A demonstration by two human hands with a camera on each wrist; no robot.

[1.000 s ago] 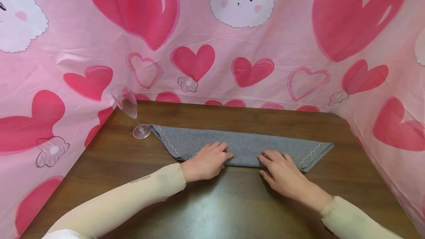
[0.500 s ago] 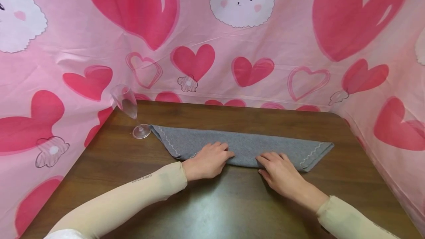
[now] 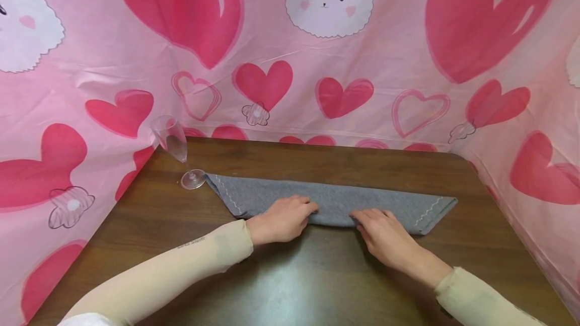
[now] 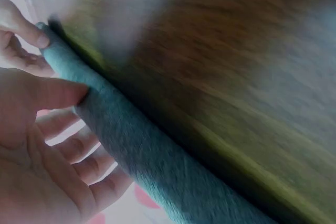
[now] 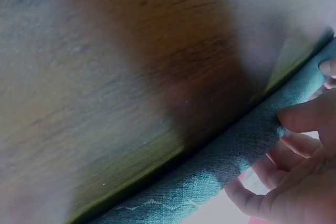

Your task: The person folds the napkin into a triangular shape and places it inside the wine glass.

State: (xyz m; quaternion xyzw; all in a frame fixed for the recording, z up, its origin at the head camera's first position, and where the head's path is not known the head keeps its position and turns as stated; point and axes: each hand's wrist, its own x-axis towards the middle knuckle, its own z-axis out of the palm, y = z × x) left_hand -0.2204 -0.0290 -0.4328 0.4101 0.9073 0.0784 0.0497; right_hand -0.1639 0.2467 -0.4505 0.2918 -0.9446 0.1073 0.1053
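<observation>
A grey cloth napkin [image 3: 335, 200] with white zigzag stitching lies folded into a long strip across the table, both ends slanting to points. My left hand [image 3: 283, 219] pinches its near edge left of the middle. A short way to the right, my right hand [image 3: 385, 238] pinches the same edge. In the left wrist view the thumb of the left hand [image 4: 47, 129] presses the near side of the rounded fold [image 4: 142, 145], its fingers behind. The right wrist view has the right hand [image 5: 299, 166] likewise, thumb in front of the fold [image 5: 231, 145]. The cloth's underside is hidden.
A clear stemmed glass [image 3: 174, 145] stands upright at the back left, its foot by the napkin's left tip. The brown wooden table [image 3: 281, 286] is bordered at the back and sides by a pink heart-print curtain [image 3: 308, 54].
The napkin's far edge and tips have shifted slightly toward me. My right hand's fingertips have moved a little left and now curl over the near edge; the left hand stays nearly in place.
</observation>
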